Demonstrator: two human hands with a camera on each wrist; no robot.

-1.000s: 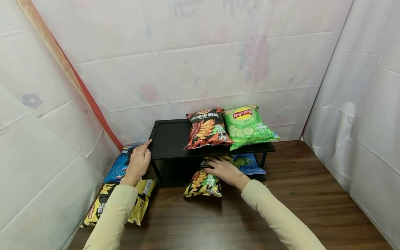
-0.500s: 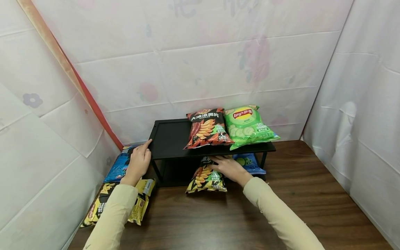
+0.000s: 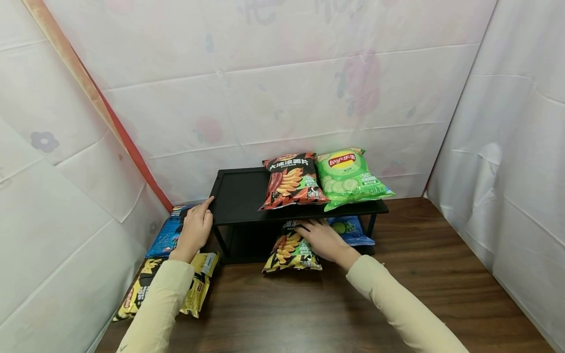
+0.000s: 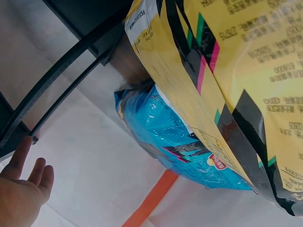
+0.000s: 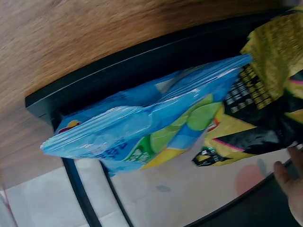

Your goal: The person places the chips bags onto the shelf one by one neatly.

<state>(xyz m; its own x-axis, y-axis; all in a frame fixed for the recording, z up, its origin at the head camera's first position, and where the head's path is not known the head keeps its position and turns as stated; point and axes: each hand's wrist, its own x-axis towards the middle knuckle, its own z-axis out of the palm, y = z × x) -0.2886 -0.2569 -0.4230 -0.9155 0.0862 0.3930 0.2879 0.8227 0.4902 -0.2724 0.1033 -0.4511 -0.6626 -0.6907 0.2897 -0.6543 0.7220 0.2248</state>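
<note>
A black two-tier shelf rack (image 3: 238,196) stands at the back of the table. My left hand (image 3: 196,230) touches its upper left edge, index finger extended; in the left wrist view the fingers (image 4: 20,158) reach the black frame. On the lower tier a black-and-yellow chip bag (image 3: 291,252) leans out over the front edge, its top hidden under the upper board. My right hand (image 3: 324,240) rests its fingers on this bag's upper right side. In the right wrist view its fingertips sit right at the bag (image 5: 265,137). Beside it lies a blue chip bag (image 3: 353,231).
A red-and-black chip bag (image 3: 293,181) and a green chip bag (image 3: 350,179) lie on the upper board. Left of the rack are another blue bag (image 3: 165,238) and yellow-and-black bags (image 3: 200,289), partly behind my left sleeve. White curtains (image 3: 282,98) surround the table.
The black-and-yellow bag has moved back and slightly right, deeper under the upper board, with my right hand on it. Over the last half second it barely moves. The left hand stays put.
</note>
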